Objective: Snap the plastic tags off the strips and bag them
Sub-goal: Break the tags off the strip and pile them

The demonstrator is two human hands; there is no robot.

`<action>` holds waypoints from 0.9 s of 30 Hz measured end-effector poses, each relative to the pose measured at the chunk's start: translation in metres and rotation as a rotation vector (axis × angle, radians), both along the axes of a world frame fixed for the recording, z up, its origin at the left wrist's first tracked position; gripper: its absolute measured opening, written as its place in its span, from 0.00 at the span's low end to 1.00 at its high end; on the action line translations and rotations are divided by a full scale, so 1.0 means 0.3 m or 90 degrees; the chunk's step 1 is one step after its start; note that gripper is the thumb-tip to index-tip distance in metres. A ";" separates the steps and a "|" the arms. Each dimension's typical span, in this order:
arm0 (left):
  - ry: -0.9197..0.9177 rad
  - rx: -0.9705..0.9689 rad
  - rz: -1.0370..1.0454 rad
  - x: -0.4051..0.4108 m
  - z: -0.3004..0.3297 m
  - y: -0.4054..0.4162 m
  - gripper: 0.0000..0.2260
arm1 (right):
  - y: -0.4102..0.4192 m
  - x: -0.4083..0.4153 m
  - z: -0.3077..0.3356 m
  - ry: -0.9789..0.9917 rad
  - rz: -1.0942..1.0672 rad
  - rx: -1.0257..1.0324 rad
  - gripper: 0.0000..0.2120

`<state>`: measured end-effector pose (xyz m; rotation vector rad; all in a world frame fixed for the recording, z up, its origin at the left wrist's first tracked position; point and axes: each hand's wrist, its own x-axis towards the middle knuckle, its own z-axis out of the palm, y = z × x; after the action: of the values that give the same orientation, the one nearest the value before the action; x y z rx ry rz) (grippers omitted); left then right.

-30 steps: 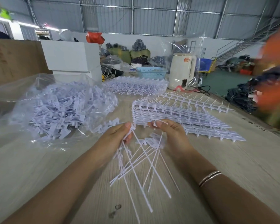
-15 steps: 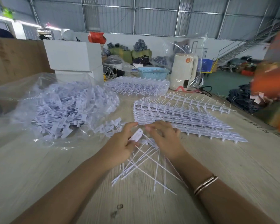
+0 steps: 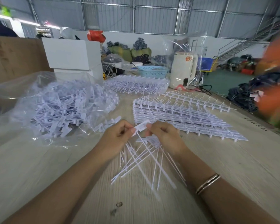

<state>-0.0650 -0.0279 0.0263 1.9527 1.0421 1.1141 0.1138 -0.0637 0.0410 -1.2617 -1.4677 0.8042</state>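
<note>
Now, left hand (image 3: 118, 135): fingers curled, thumb and forefinger pinching the near end of a single white tag (image 3: 141, 126), low over the table.
Right hand (image 3: 164, 135): fingers curled too, pinching the far end of that same tag, knuckles up, bracelet (image 3: 208, 183) on the wrist.
Tag: flat white tab, held level between the two hands, just in front of the stacked strips.
Stems (image 3: 145, 165): thin white rods fanning down and toward the camera from under both hands, crossing one another, lower ends close to or on the wood; cannot tell which are held and which lie loose.
More tags (image 3: 152, 140): a few white tabs bunched beneath the right hand, partly hidden by the fingers.
Strips (image 3: 181, 117): tidy stack of uncut white strips, right of centre, just beyond the hands, one looser layer spread behind it.
Bag (image 3: 55, 107): clear plastic, left of the hands, heaped with loose white tags, mouth facing the middle of the table.
Stray tags (image 3: 110, 123): small cluster on the wood at the bag's mouth, just beside the left hand.
Far strips (image 3: 136, 84): another pile further back, in front of a blue basket (image 3: 152, 71).
Kettle (image 3: 183, 70): white, upright, right of the basket.
White boxes (image 3: 73, 57): stacked behind the bag.
Table (image 3: 39, 167): pale wood grain.
</note>
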 end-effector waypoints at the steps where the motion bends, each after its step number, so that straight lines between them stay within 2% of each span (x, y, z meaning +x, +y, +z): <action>1: -0.010 -0.016 -0.018 -0.005 0.003 0.000 0.08 | -0.005 0.007 -0.002 0.014 -0.010 -0.007 0.14; 4: 0.020 -0.032 -0.061 -0.005 -0.003 -0.005 0.05 | -0.014 0.019 -0.016 0.041 0.022 -0.025 0.15; 7: 0.044 -0.024 -0.069 0.000 -0.006 -0.011 0.04 | -0.008 0.006 -0.022 -0.012 0.088 -0.029 0.14; 14: 0.075 -0.098 -0.044 -0.005 0.002 -0.014 0.15 | 0.006 -0.003 -0.038 0.034 0.073 0.018 0.10; 16: 0.047 -0.114 -0.042 -0.001 0.009 -0.016 0.15 | 0.006 -0.011 -0.038 0.059 0.060 0.037 0.07; 20: -0.079 -0.174 -0.052 0.009 0.017 -0.027 0.12 | 0.004 -0.025 -0.033 0.139 0.035 0.063 0.05; 25: -0.219 -0.248 -0.095 0.045 0.024 -0.051 0.12 | -0.005 -0.035 -0.021 0.226 0.040 0.082 0.07; 27: -0.218 -0.237 -0.095 0.052 0.027 -0.054 0.13 | -0.001 -0.033 -0.021 0.255 0.040 0.078 0.08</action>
<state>-0.0494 -0.0441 0.0345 1.4586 0.8333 1.0398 0.1041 -0.0639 0.0346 -0.9028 -1.2141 0.9332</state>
